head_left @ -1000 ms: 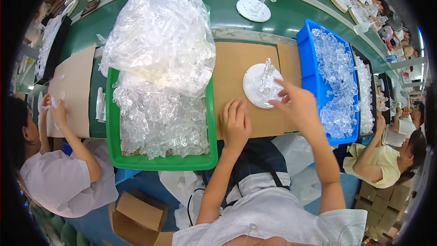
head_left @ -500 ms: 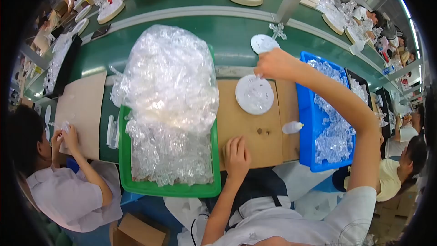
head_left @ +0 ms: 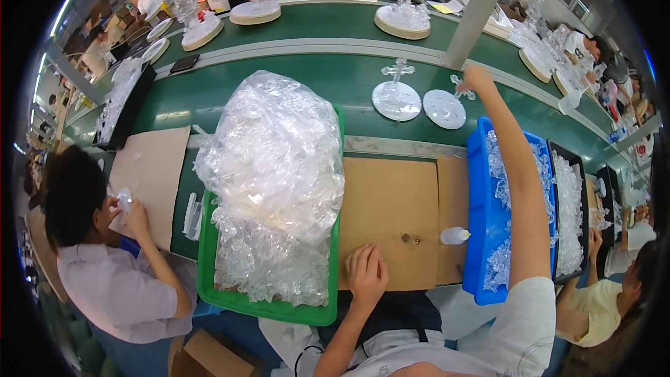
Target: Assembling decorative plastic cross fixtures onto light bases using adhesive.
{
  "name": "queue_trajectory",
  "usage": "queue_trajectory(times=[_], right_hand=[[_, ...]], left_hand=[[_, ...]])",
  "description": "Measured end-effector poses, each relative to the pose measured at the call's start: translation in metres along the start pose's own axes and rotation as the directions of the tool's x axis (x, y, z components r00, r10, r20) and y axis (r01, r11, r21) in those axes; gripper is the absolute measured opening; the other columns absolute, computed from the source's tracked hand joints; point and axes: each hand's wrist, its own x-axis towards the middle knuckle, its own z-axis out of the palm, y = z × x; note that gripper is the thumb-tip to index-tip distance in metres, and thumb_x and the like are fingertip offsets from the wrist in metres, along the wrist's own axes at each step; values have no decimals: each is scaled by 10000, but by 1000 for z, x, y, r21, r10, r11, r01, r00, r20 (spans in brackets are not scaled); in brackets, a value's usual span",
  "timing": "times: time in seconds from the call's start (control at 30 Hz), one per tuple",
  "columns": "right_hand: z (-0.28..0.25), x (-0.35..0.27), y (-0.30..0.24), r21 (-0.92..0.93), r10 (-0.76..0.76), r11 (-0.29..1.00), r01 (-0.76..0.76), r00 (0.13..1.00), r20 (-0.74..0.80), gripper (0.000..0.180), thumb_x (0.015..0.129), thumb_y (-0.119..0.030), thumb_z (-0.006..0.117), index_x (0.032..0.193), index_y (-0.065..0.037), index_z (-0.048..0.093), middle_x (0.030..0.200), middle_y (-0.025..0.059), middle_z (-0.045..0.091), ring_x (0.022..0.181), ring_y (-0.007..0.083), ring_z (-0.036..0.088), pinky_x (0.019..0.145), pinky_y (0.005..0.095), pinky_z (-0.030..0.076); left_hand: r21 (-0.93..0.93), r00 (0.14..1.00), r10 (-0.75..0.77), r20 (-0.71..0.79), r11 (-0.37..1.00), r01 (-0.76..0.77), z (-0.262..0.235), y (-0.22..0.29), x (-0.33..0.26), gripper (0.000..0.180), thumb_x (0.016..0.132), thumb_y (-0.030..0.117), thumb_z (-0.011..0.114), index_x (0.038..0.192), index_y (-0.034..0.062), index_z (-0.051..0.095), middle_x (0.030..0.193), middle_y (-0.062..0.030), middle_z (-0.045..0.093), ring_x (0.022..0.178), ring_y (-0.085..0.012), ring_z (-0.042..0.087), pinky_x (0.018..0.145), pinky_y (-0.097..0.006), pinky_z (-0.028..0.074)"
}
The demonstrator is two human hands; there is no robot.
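Note:
My right hand reaches far forward over the green work surface. Its fingers are closed at a clear cross-shaped plastic piece, seemingly gripping it; fingertips are partly hidden. That piece rises by a white round disc with small marks. Just left of it, another white disc carries a clear cross-shaped piece. My left hand rests on the near edge of the cardboard sheet, its fingers loosely bent and slightly apart, with nothing visible in them. Small brown bits lie close by.
A green tray holds clear plastic parts and a big bulging clear bag. On the right stand a white bottle, a blue bin and a black bin. A metal post rises beyond. A co-worker sits at left.
My right hand has moved forward and right. The disc that lay over the cardboard is gone from there; two discs now sit side by side on the green surface. My left hand stays put.

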Motion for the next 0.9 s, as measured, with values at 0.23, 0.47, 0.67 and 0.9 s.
queue_trajectory(times=[0.23, 0.47, 0.67, 0.9], right_hand=[[-23, -51, 1, 259, -193, 930, 260, 947, -257, 220, 655, -218, 707, 831, -95, 658, 820, 138, 663, 780, 312, 640, 659, 399, 506], [-70, -171, -110, 261, -654, 702, 663, 745, -132, 254, 673, -179, 724, 910, -121, 654, 820, 99, 668, 785, 281, 640, 672, 375, 504], [-90, -228, -153, 422, -775, 542, 727, 627, -83, 427, 701, -206, 721, 1106, -149, 600, 975, 89, 661, 886, 276, 623, 764, 377, 492], [-112, -281, -128, 330, -745, 487, 809, 582, -327, 429, 740, -207, 703, 1146, -135, 585, 1127, 118, 606, 994, 329, 578, 845, 399, 473]], left_hand=[[-256, 944, 57, 325, 966, 29, -44, 9, -6, 236, 726, 3, 629, 958, 40, 654, 932, -87, 632, 903, -290, 595, 821, -368, 452], [43, 987, -144, 64, 989, 142, -198, 2, 42, 156, 767, 86, 677, 922, 68, 670, 901, -93, 663, 828, -265, 628, 749, -333, 476], [371, 990, -142, 19, 920, 124, -195, -63, 80, 291, 716, 149, 735, 969, 40, 639, 932, -118, 608, 884, -297, 577, 772, -364, 461], [411, 996, -67, 53, 911, 39, -161, -73, 96, 290, 697, 99, 689, 956, 28, 578, 926, -128, 568, 869, -318, 548, 758, -405, 460]])
